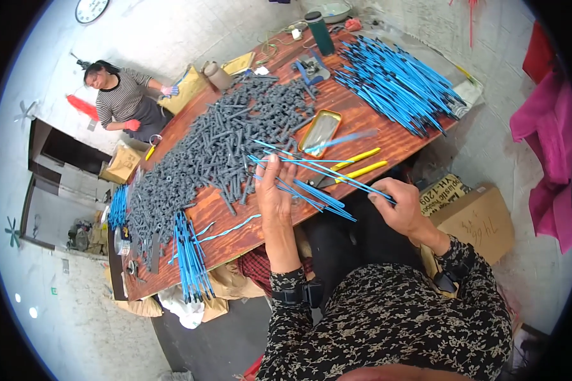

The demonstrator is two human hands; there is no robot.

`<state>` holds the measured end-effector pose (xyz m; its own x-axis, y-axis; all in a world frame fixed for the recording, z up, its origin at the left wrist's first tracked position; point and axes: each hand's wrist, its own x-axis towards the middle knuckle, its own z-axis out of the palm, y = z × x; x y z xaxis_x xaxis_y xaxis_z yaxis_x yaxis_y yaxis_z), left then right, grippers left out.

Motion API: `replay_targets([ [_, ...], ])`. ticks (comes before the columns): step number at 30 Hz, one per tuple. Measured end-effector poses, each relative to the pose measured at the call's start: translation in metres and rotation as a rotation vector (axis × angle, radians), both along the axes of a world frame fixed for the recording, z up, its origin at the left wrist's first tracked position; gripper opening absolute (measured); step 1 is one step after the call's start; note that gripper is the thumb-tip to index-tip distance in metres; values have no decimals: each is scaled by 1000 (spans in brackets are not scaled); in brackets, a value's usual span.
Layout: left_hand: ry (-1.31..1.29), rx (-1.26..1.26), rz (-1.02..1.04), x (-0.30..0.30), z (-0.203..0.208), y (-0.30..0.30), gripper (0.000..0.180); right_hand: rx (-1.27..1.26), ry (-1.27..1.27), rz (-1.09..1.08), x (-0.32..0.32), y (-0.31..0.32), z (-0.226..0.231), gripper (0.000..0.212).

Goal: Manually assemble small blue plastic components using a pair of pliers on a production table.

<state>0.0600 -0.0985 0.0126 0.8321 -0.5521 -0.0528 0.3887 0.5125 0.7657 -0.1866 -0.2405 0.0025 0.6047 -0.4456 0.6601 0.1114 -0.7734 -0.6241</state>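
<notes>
My left hand point(275, 193) is closed round a loose bunch of thin blue rods point(321, 202), which fan out to its right over the table's near edge. My right hand point(400, 204) pinches the near ends of a few blue rods point(356, 182) that run back to my left hand. Just beyond my left hand spreads a large heap of short grey plastic pieces point(235, 124). Beneath the rods lie yellow-handled pliers or cutters point(365, 170). A shallow yellow-rimmed tin point(322, 132) sits behind them.
A big pile of blue rods point(394, 82) with dark ends covers the wooden table's point(362, 143) far right. Another bundle point(192, 254) overhangs the left front edge. A green flask point(320, 33) stands at the back. A co-worker point(124, 95) stands at the far left; a cardboard box point(480, 222) is at right.
</notes>
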Motion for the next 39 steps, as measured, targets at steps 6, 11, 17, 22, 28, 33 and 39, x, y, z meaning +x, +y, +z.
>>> replay_targets([
  [6,57,-18,3,-6,12,-4,12,112,-12,43,1,5,4,9],
  [11,5,-71,-126,13,-2,4,11,900,97,306,5,18,-26,12],
  [17,149,-99,-87,-32,33,-16,9,1344,177,463,2,16,-31,13],
  [22,171,-279,-373,-13,20,10,13,782,215,421,2,25,-53,19],
  [28,101,-418,-724,-45,32,-6,26,-219,-141,-1,14,-5,8,37],
  [33,66,-396,-574,-57,57,6,27,591,584,1061,24,19,24,44],
  [39,-290,204,-186,-39,19,0,29,-132,492,486,10,-20,5,32],
])
